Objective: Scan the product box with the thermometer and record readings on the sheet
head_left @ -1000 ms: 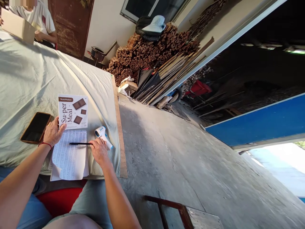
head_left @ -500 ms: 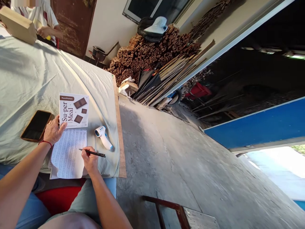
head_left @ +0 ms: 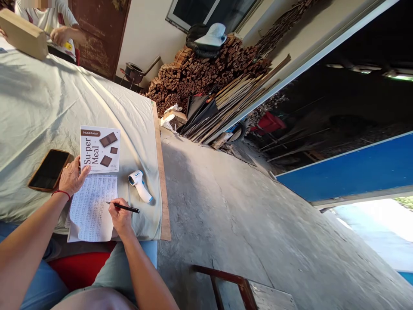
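A white box [head_left: 100, 150] printed "Su-per Meal" with brown squares lies on the cloth, against the top of a sheet of paper [head_left: 92, 209] covered in handwriting. My left hand [head_left: 71, 176] grips the box at its lower left corner, thumb over the front and fingers along the side. In my right hand [head_left: 121, 217] a black pen [head_left: 127, 208] is pinched, its tip at the right part of the paper. A white and blue infrared thermometer [head_left: 140, 186] lies to the right of that hand. Left of my left hand rests a phone [head_left: 49, 169] in a brown case.
A pale cloth [head_left: 64, 99] covers the table, whose wooden edge [head_left: 163, 181] shows at right. Across it, a person [head_left: 61, 32] holds a cardboard box [head_left: 24, 34]. Stacked firewood [head_left: 200, 69] stands by the wall. A wooden stool or chair [head_left: 232, 284] is on the concrete floor.
My right hand and the pen have shifted slightly left, and the pen's angle has changed a little. The left hand stays put. Across the table the other person's free hand has moved slightly.
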`<state>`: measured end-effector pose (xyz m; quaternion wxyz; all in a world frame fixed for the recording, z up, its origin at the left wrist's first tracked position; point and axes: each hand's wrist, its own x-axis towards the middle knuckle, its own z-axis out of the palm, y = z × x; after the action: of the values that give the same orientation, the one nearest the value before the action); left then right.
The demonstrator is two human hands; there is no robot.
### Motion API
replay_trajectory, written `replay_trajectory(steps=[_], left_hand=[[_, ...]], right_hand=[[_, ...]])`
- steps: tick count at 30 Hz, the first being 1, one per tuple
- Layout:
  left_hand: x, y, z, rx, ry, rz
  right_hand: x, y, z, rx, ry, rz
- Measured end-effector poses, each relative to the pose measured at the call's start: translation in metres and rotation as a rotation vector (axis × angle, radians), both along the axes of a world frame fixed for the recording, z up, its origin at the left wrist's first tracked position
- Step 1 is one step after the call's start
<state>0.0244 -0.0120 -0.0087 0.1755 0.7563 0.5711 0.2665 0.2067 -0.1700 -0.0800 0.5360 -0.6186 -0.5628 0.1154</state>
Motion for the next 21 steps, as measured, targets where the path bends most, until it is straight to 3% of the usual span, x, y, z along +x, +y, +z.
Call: replay_trajectory(steps=[21], left_hand=[[-0.0002,-0.0003,0.0011,-0.004,-0.006,-0.004]], right_hand=[[0.0011,-0.0003,0.0,-0.014,0.002,-0.013]])
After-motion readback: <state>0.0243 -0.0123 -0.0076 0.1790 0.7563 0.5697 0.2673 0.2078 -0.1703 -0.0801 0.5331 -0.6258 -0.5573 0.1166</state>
